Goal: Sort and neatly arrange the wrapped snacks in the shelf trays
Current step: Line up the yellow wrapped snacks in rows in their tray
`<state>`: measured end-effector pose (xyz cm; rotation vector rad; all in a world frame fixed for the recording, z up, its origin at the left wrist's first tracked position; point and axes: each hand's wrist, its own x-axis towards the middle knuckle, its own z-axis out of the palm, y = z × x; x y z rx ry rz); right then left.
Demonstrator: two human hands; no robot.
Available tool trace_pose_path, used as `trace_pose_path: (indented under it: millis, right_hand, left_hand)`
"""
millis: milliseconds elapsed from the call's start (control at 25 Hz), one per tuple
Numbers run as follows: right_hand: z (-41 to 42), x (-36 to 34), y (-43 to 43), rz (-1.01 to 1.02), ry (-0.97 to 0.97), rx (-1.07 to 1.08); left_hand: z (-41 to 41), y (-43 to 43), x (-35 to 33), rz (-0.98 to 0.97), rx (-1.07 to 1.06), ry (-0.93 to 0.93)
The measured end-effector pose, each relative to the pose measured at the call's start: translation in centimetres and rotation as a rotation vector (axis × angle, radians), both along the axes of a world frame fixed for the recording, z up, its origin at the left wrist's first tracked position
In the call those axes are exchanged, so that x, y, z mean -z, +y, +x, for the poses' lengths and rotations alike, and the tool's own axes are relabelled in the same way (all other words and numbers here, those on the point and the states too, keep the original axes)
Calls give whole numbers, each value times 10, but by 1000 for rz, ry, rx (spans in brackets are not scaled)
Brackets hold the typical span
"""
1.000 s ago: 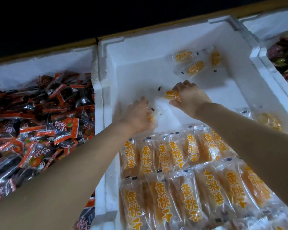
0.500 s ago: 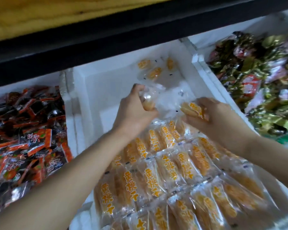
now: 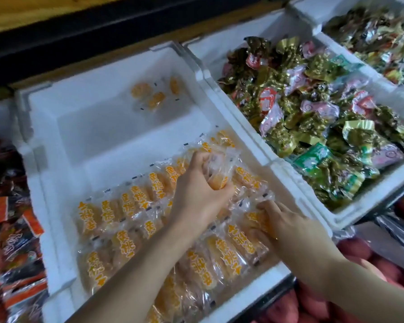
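Near the middle of the frame, the left hand (image 3: 202,192) reaches in from the lower left, its bare forearm running diagonally upward and its knuckles turned toward the camera. Its fingers are clenched round a raised packet (image 3: 216,177), held just above the arranged rows (image 3: 131,206). Toward the lower right, the right hand (image 3: 287,221) enters from the corner with its palm down. Its fingers are bent over a low packet (image 3: 257,219) and its thumb sits beneath, pinching the packet where it lies among the rows.

The packets are clear, crinkly, glossy film, each holding an oblong orange-yellow piece and printed with orange characters. They lie side by side, overlapping like shingles, and fill the lower half of the white foam tray (image 3: 117,136). The tray is matte, with thick walls and notched corners. Three loose packets (image 3: 149,96) sit well apart from the rows, near the tray's upper wall.

Just beside it on the right, another foam tray (image 3: 261,24) holds a jumbled heap of foil snacks (image 3: 313,117) in shiny green, gold and pink, all creased. Along the left edge of the frame lie red-and-black wrappers (image 3: 12,241), blurred.
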<state>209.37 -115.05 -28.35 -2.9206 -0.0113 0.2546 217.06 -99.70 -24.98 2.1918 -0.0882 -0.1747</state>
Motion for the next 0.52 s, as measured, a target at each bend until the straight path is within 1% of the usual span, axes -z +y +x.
trace_pose_path:
  millis: [80, 160, 240, 280, 400, 480, 520]
  right_hand:
    - [-3, -3, -5, -77, -63, 31]
    - [-1, -3, -12, -173, -249, 70]
    - [2, 2, -19, -204, -396, 77]
    - [1, 7, -20, -244, -413, 62]
    - [-6, 26, -20, -297, -357, 23]
    - [-9, 29, -23, -276, -399, 30]
    - [-10, 30, -24, -230, -447, 14]
  left_hand:
    - [-7, -5, -1, -13, -2, 20]
    - [-13, -7, 0, -59, -18, 26]
    - [-19, -7, 1, -74, -38, 17]
    - [-22, -7, 1, -71, -46, 20]
    - [-29, -5, 5, -97, -59, 61]
    - [-33, -4, 8, -130, -66, 110]
    - [-36, -3, 9, -163, -72, 130]
